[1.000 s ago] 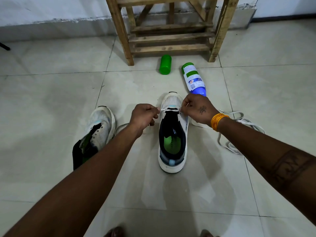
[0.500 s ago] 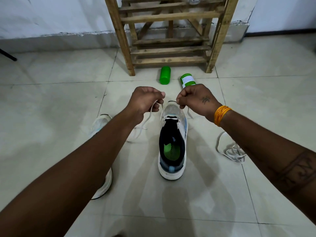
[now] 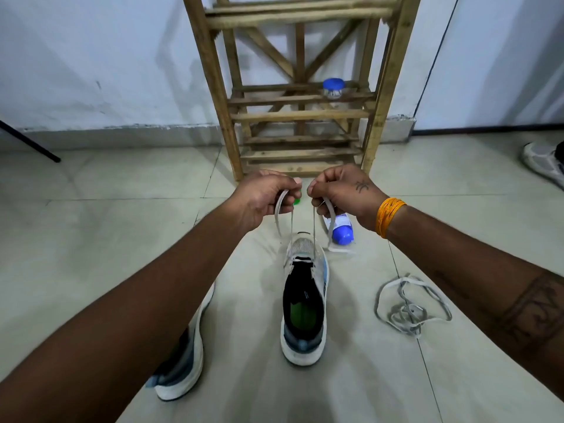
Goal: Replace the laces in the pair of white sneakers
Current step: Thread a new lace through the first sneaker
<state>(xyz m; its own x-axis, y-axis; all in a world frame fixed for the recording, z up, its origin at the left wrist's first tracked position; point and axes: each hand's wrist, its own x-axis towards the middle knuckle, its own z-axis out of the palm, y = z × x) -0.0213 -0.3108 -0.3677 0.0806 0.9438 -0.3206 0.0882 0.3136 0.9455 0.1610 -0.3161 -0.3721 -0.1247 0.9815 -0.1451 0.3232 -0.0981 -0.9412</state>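
Now, your hands: both raised above the toe of the middle sneaker.
Left hand (image 3: 268, 193): your fingers pinch one end of the white lace (image 3: 291, 221).
Right hand (image 3: 341, 187): your fingers pinch the other end.
Laced sneaker (image 3: 305, 303): upright on the tiled floor (image 3: 106, 227), toe away from you.
Second sneaker (image 3: 183, 370): partly hidden under your left forearm.
Loose lace (image 3: 409, 306): tangled on the tiles, right of the sneaker.

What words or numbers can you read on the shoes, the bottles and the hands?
No text can be read.
Spray bottle: its label print is blurred.
Sneaker: the small mark inside is too small to read.
Right hand: a tattooed symbol, not letters.
Jar on the wooden rack: too blurred to read.
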